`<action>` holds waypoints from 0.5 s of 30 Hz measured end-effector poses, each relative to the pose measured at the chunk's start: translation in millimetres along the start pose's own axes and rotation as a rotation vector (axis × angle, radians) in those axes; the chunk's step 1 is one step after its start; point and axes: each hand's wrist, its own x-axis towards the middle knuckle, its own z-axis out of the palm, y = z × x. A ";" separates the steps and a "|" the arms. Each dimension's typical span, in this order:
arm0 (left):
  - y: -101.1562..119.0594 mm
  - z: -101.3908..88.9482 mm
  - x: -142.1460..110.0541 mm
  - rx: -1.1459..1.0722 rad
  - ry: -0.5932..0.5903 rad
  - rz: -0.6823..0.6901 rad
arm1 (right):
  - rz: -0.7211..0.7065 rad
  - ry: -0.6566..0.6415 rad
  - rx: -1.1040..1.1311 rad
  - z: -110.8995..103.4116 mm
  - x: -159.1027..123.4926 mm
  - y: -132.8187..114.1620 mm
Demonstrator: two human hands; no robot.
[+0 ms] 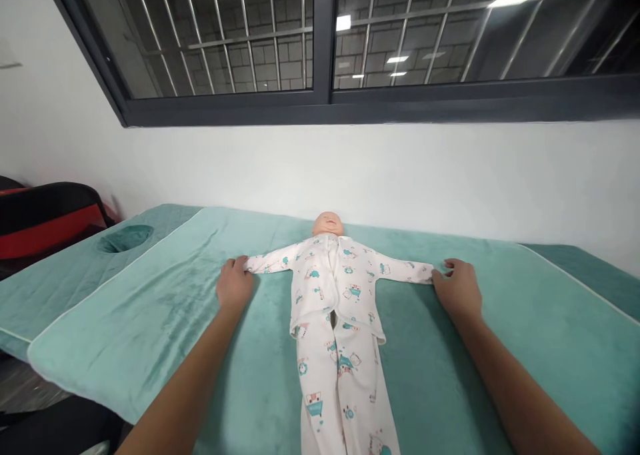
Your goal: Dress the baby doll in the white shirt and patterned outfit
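Note:
A baby doll (pixel 329 223) lies on its back in the middle of the padded bed, its head towards the wall. It wears a white long-sleeved top (pixel 333 281) with small teal and red prints, and matching trousers (pixel 345 388). Both sleeves are stretched out sideways. My left hand (pixel 235 283) is closed on the cuff of the left-side sleeve (pixel 270 260). At the other end, my right hand (pixel 459 289) pinches the cuff of the right-side sleeve (pixel 405 270) between thumb and fingers. The top overlaps the trousers' waist, with a small dark gap between its front flaps.
A teal velvety cover (pixel 150 321) spreads over the bed, which has a round hole (pixel 125 238) at its left end. Behind it rise a white wall (pixel 240 168) and a dark-framed barred window (pixel 325 105). A black and red chair (pixel 50 218) stands at the left.

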 end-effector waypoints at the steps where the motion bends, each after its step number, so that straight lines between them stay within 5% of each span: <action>1: -0.9 0.4 -0.1 -0.015 0.005 0.010 | -0.094 0.033 0.012 -0.5 -5.4 -2.7; 4: -3.1 -0.4 -1.2 -0.069 0.025 0.026 | -0.352 0.002 0.049 1.5 -23.0 -17.0; 8: -5.4 -4.0 -2.7 -0.150 0.075 -0.002 | -0.460 -0.036 0.125 0.6 -54.4 -44.8; 12: -8.4 -3.7 -1.3 -0.222 0.114 -0.047 | -0.539 -0.039 0.324 -32.0 -116.8 -73.9; 15: -10.1 -0.7 1.7 -0.254 0.110 -0.063 | -0.713 -0.184 0.455 -62.9 -182.7 -96.5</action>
